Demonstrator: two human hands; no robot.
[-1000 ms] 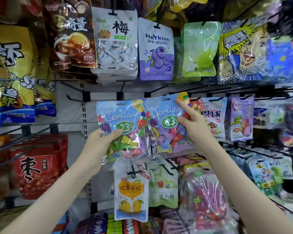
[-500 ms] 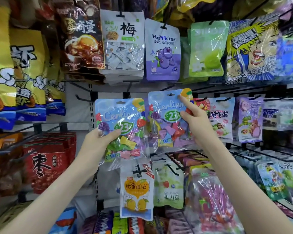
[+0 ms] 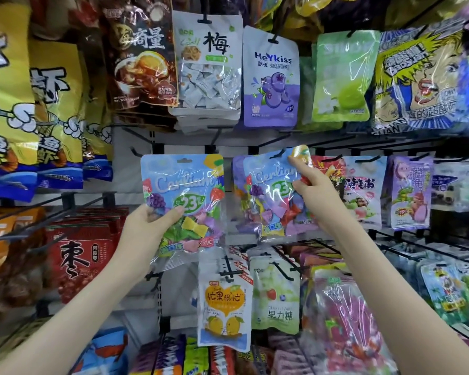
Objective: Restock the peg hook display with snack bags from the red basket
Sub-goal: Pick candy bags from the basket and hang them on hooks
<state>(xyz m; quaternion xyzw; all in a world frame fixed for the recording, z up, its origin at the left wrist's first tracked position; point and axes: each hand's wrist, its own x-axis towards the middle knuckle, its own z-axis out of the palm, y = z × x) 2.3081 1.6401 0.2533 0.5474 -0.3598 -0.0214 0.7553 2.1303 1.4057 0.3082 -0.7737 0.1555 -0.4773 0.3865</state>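
Observation:
Two light-blue Cerlian candy bags face me in the middle row. My left hand grips the lower left edge of the left bag, held up in front of the white back panel below a black peg hook. My right hand pinches the upper right part of the right bag, whose top sits at a black peg with more of the same bags behind it. The red basket is out of view.
Hanging snack bags fill the display: a plum candy bag and HeYkiss bag above, a yellow mango bag below, red jujube packs at left. Bare black pegs jut toward me under the right bag.
My right hand has carried its bag up and to the right, against the peg beside the red and white bags. The two bags have drawn apart. My left hand keeps its bag steady.

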